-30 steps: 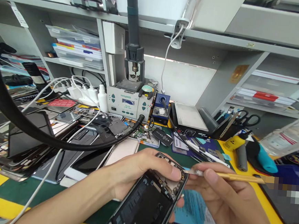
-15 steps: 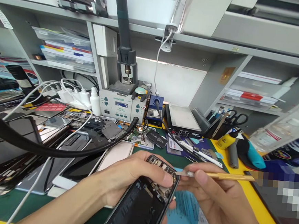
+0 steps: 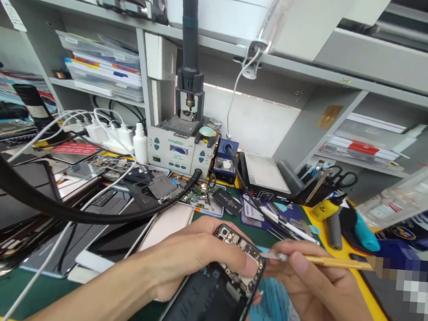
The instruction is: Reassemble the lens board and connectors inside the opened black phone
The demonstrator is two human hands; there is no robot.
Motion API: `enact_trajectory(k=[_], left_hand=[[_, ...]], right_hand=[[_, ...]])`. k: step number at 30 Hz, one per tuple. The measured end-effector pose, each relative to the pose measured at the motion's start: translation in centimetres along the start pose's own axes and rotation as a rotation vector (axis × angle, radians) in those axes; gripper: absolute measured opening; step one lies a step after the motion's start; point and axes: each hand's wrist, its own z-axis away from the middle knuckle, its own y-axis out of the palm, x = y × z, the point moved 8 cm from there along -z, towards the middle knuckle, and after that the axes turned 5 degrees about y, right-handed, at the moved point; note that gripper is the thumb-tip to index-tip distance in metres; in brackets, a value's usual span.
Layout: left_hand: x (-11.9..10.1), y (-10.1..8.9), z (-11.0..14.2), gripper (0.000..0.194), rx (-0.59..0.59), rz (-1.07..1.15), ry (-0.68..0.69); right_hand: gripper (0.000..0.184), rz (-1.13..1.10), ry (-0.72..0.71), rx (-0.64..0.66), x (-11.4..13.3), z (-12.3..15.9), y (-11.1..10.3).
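An opened phone, its black battery and circuit board exposed, is gripped by my left hand, thumb pressed on the top right corner. My right hand pinches a thin yellow-handled tool whose metal tip touches the phone's upper right edge. Both hands hover low over the green mat near the front of the bench. The phone's lower end runs out of the picture.
A thick black hose sweeps across the left. Stacked phones and screens crowd the left side. Behind stand a hot-air station, a white bottle, a black hot plate, scissors, a yellow bottle and a teal-handled tool.
The hands, phone and tool keep the same grip; the tool tip stays at the phone's top edge. Only the view shifts slightly, left then back right.
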Motion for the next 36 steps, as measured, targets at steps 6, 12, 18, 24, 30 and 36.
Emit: enact_trajectory(k=[6,12,18,24,30,36], left_hand=[[0.2,-0.2,-0.3,0.027,0.026,-0.007,-0.006],[-0.4,-0.1,0.1,0.020,0.005,-0.056,0.036],[-0.3,0.0,0.5,0.019,0.006,-0.061,0.034],[-0.6,-0.1,0.4,0.016,-0.019,-0.074,0.062],[-1.8,-0.4,0.4,0.010,-0.090,-0.220,0.226],[-2.0,-0.7,0.4,0.016,-0.135,-0.242,0.296]], right_hand=[[0.017,-0.027,0.013,-0.016,-0.5,0.2,-0.5],[0.016,-0.049,0.018,-0.024,-1.0,0.2,-1.2],[0.017,-0.053,-0.009,-0.007,-0.7,0.1,-0.8],[0.013,-0.116,-0.009,-0.063,0.0,0.3,-0.7],[0.032,-0.111,0.040,-0.066,0.5,-0.1,-0.3],[0.035,0.032,0.217,-0.030,-1.2,-0.4,0.1]])
